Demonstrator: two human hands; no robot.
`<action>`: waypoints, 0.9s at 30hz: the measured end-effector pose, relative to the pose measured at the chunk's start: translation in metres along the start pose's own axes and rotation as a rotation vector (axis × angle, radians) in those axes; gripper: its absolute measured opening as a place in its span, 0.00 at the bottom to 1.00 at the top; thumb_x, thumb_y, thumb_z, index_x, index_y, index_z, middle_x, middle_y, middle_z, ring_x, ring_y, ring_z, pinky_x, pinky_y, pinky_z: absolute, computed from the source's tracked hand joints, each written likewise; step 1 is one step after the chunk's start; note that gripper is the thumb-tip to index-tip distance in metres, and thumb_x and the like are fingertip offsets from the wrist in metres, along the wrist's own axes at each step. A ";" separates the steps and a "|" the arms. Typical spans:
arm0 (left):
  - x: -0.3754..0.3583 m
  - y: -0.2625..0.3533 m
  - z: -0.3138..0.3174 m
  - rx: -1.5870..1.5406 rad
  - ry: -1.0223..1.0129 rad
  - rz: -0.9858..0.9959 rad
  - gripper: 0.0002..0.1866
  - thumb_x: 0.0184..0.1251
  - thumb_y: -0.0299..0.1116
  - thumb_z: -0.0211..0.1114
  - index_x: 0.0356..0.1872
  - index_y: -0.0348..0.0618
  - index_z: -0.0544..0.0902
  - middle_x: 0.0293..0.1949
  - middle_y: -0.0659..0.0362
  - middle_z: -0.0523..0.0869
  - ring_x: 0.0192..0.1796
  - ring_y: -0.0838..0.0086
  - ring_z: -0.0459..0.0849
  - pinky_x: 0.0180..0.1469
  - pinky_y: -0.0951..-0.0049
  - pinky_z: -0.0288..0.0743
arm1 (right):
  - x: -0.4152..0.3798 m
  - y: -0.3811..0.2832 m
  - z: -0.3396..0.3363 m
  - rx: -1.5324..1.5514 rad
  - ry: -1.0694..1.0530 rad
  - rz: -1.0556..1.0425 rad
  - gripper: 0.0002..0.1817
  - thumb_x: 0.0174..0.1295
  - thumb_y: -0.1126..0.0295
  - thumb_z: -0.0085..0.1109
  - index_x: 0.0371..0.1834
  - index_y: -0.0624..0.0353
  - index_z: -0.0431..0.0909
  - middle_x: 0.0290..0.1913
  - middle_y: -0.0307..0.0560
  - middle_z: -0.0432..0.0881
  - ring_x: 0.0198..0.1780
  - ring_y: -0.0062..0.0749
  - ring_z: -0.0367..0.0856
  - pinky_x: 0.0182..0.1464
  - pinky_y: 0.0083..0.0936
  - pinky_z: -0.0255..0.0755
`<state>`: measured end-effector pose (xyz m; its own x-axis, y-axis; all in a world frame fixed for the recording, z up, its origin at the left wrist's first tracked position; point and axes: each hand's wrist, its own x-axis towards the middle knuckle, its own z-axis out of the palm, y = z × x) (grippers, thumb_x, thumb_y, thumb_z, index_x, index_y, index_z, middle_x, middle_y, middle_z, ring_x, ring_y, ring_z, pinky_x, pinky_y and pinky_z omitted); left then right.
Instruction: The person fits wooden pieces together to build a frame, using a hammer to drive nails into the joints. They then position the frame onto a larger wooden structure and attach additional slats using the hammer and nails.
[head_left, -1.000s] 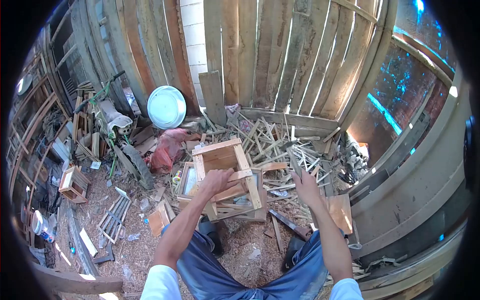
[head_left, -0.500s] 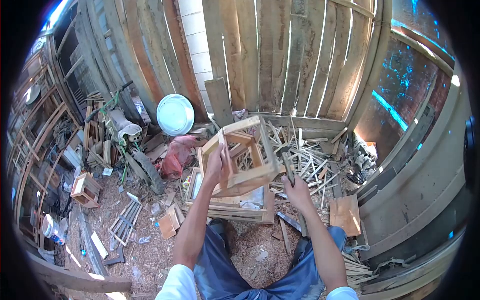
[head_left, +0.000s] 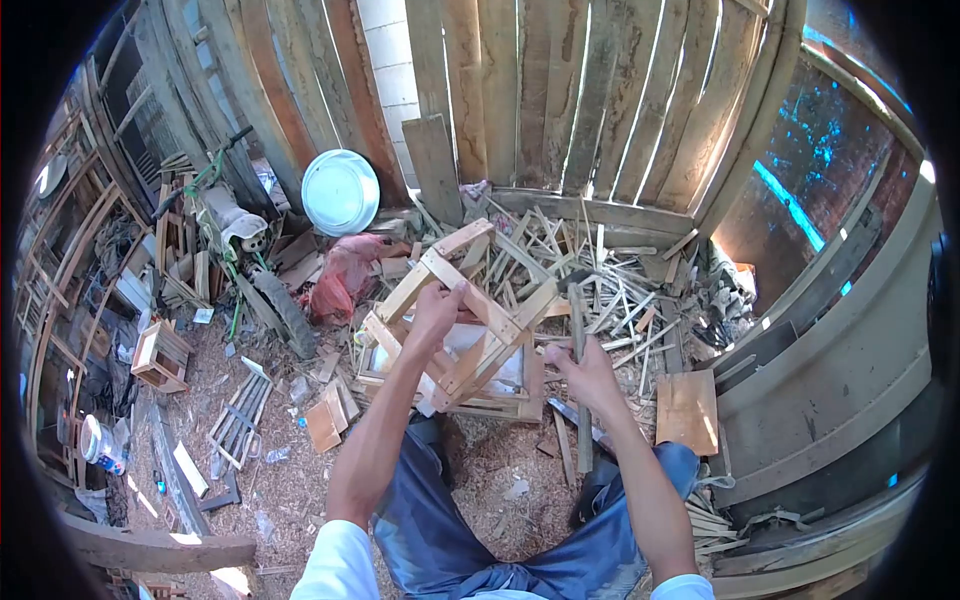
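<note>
My left hand (head_left: 436, 318) is closed around a bar of a small wooden frame (head_left: 505, 322), an open box-like shape of pale strips. The frame is tilted, held above a low wooden box (head_left: 535, 385) with whitish material inside. My right hand (head_left: 588, 372) grips a hammer (head_left: 580, 330) by its wooden handle, just right of the frame and apart from it. The hammer's dark head points up and away from me, and its handle end hangs below my fist.
Loose wood strips (head_left: 625, 310) are heaped behind and to the right. A white basin (head_left: 341, 193) leans at the plank wall (head_left: 545, 110). A red plastic bag (head_left: 345, 280), a bicycle (head_left: 265, 270), another small frame (head_left: 160, 357) and a white bucket (head_left: 100, 445) are to the left.
The wooden frame has been turned and lowered toward me, and my left hand has come down the view with it. My right hand still holds the hammer, now more upright.
</note>
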<state>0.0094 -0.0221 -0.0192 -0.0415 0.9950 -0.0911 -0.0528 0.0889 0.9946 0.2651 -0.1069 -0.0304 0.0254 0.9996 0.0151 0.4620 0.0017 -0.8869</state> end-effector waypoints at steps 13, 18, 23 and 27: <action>0.003 0.011 -0.002 0.290 0.085 0.120 0.26 0.61 0.48 0.72 0.43 0.30 0.78 0.31 0.59 0.82 0.29 0.80 0.79 0.30 0.77 0.74 | 0.009 -0.022 -0.026 -0.002 0.171 0.011 0.21 0.58 0.60 0.70 0.38 0.64 0.71 0.31 0.49 0.80 0.34 0.35 0.80 0.39 0.32 0.74; 0.009 0.000 -0.002 0.231 0.105 0.217 0.28 0.57 0.52 0.75 0.41 0.33 0.79 0.29 0.64 0.79 0.28 0.83 0.73 0.31 0.79 0.68 | 0.011 -0.023 -0.027 0.016 0.205 -0.070 0.22 0.58 0.63 0.71 0.41 0.65 0.69 0.38 0.55 0.84 0.37 0.36 0.84 0.43 0.33 0.78; 0.012 -0.009 -0.011 0.230 0.084 0.126 0.22 0.58 0.46 0.74 0.36 0.35 0.78 0.27 0.65 0.77 0.28 0.83 0.71 0.29 0.77 0.64 | 0.010 -0.016 -0.023 0.185 0.051 -0.034 0.24 0.56 0.68 0.73 0.47 0.66 0.68 0.45 0.52 0.83 0.45 0.32 0.83 0.48 0.31 0.79; 0.008 -0.009 -0.016 0.290 0.088 0.143 0.17 0.58 0.41 0.70 0.30 0.38 0.76 0.24 0.65 0.75 0.27 0.82 0.71 0.28 0.76 0.64 | 0.008 -0.011 -0.012 0.190 0.075 -0.100 0.20 0.55 0.74 0.71 0.44 0.65 0.69 0.41 0.54 0.85 0.44 0.38 0.86 0.47 0.33 0.80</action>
<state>-0.0068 -0.0155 -0.0296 -0.1150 0.9916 0.0596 0.2456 -0.0297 0.9689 0.2710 -0.0989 -0.0148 0.0570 0.9892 0.1349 0.2908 0.1128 -0.9501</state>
